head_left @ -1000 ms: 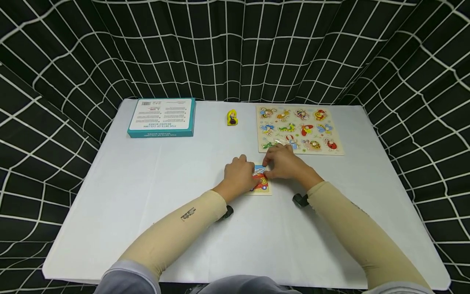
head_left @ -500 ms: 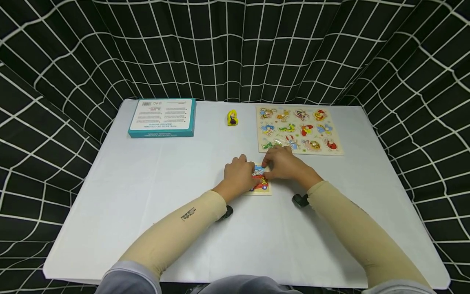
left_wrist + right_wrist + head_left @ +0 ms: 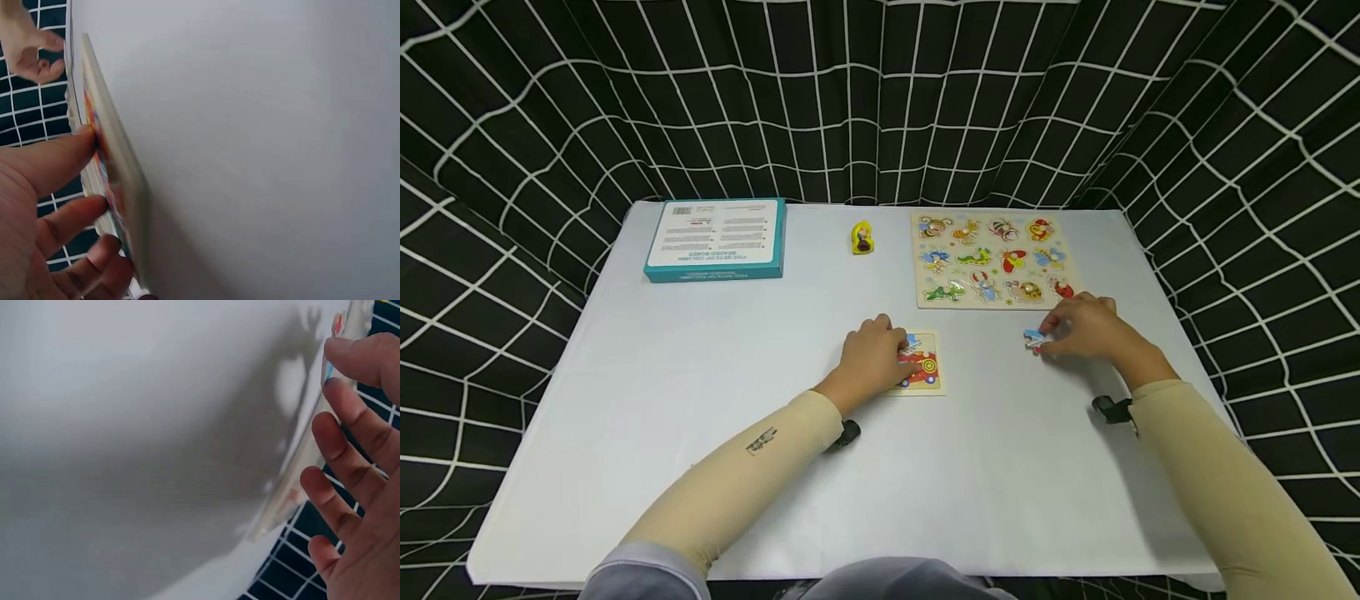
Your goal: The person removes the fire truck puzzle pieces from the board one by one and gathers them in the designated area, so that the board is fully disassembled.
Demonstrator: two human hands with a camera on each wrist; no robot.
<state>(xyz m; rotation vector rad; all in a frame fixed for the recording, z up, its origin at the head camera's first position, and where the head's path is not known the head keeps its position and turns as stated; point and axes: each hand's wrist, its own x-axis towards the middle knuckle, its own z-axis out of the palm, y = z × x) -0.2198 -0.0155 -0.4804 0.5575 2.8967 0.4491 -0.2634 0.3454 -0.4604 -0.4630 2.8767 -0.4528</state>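
Mostly, my head feed shows the white table (image 3: 1015, 467) under both hands. Next in size I see the pale wooden board with colourful insect shapes (image 3: 1000, 305), just beyond and left of the right hand (image 3: 1088, 325). Well beyond and left of the left hand (image 3: 868, 354) lies the flat teal box with a white printed panel (image 3: 715, 233). Beneath the left hand, and partly hidden by it, I have the small wooden puzzle with a red vehicle picture (image 3: 938, 385); thumb and fingertips, loosely bent, touch its printed face. Straight beyond that hand, well apart, is the little yellow figure (image 3: 862, 237). Smallest is the thin blue-and-red piece (image 3: 1032, 337), pinched between the right hand's thumb and index finger, the other fingers spread.
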